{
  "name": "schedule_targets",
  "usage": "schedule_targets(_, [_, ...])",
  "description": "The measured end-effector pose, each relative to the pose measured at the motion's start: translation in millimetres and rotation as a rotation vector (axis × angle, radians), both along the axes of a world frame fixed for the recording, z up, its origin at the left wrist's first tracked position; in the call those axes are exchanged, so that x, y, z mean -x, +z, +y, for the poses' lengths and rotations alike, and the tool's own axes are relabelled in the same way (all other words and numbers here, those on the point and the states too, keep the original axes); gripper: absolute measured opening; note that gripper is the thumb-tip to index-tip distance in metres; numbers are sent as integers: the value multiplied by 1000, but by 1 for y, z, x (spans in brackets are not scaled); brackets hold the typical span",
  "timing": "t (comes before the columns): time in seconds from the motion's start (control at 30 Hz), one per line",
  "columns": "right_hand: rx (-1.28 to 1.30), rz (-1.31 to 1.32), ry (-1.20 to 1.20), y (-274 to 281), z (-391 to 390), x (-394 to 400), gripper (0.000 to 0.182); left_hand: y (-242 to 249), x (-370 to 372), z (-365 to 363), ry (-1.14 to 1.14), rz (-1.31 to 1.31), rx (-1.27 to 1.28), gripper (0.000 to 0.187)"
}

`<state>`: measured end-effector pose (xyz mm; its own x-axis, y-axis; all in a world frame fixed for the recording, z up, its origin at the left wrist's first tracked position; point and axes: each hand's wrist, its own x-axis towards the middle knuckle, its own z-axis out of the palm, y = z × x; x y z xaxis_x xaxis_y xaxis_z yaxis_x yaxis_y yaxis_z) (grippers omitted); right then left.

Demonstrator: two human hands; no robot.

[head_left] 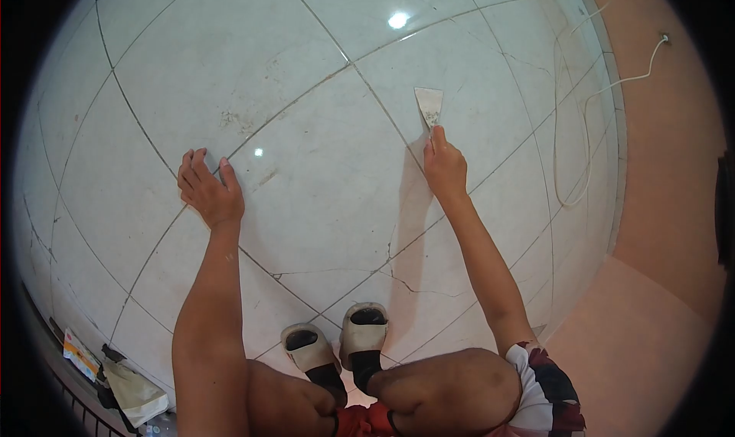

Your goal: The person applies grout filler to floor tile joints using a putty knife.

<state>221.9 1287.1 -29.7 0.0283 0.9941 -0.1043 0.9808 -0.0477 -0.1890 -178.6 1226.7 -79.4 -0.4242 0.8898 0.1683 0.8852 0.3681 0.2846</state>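
In the head view, my right hand [445, 161] is closed round the handle of a scraper [431, 105], whose wide metal blade points away from me and has pale residue on it. My left hand [211, 190] rests on the white tiled floor [329, 184] with its fingers apart and nothing in it. Beyond the left hand, small brownish crumbs and smears [236, 122] lie on a tile near a grout line. The scraper's handle is mostly hidden in my fist.
A white cable [588, 146] loops over the floor at the right and runs up the orange wall [658, 146]. Cracks cross the tiles before my slippers [364, 334]. Bags and packets [134, 387] lie at the lower left.
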Motion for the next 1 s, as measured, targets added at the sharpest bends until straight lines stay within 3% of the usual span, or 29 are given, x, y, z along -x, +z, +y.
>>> schedule_targets(0.2, [20, -8, 44, 4, 0, -6, 27, -1, 2, -1, -2, 3, 0, 45])
schedule_targets(0.27, [-120, 407, -214, 25, 0, -2, 23, -1, 2, 0, 3, 0, -6, 45])
schedule_targets(0.3, [-120, 404, -213, 27, -1, -5, 23, -2, 1, -1, 2, 0, -5, 44])
schedule_targets(0.37, [-16, 852, -415, 32, -5, -13, 29, 0, 1, -1, -3, -7, -11, 44])
schedule_targets(0.4, [-21, 849, -418, 37, -7, -10, 29, 0, 1, -1, -8, -11, -20, 44])
schedule_targets(0.47, [-74, 1107, -408, 52, -6, 7, 31, 0, 1, 0, -15, -6, -32, 44])
schedule_targets(0.67, [-104, 1399, -386, 79, 1, 50, 28, 2, -1, 0, -41, 22, -74, 41])
schedule_targets(1.0, [8, 1525, -339, 126, 12, 88, 31, 3, -4, -2, -34, 52, -8, 44])
